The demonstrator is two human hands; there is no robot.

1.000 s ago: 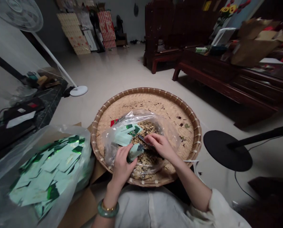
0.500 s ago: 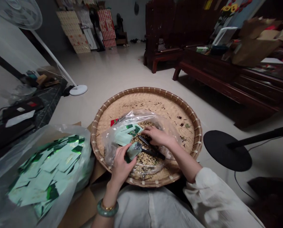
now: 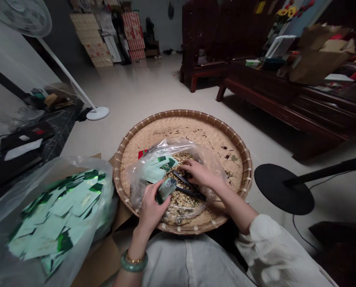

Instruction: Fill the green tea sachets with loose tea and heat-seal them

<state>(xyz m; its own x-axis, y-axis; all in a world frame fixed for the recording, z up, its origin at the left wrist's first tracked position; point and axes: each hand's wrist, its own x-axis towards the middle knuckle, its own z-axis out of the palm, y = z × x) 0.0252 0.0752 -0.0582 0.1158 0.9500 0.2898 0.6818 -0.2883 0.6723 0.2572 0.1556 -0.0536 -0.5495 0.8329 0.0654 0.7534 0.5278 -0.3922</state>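
Note:
My left hand (image 3: 151, 203) is closed around a small green packet (image 3: 167, 188), thumb and fingers on either side of it. My right hand (image 3: 198, 172) is bent over loose dried bits (image 3: 185, 157); its fingertips are curled in among them, and what they pinch is too small to name. Below it lies a black tool with two long arms (image 3: 192, 193), resting on the bits. Pale green packets (image 3: 153, 171) lie to the left inside the same clear plastic bag (image 3: 208, 153). The bag sits open in a round woven bamboo tray (image 3: 178, 119).
A large plastic bag (image 3: 104, 167) full of green packets (image 3: 67, 207) stands at left, by a cardboard box (image 3: 102, 259). A black round stand base (image 3: 282, 189) is on the right. Beyond are a white fan (image 3: 97, 113) and a dark wooden table (image 3: 279, 99).
My left hand has turned the green packet more upright. The right hand stays over the dried bits, its fingers shifted slightly. The view has moved a little.

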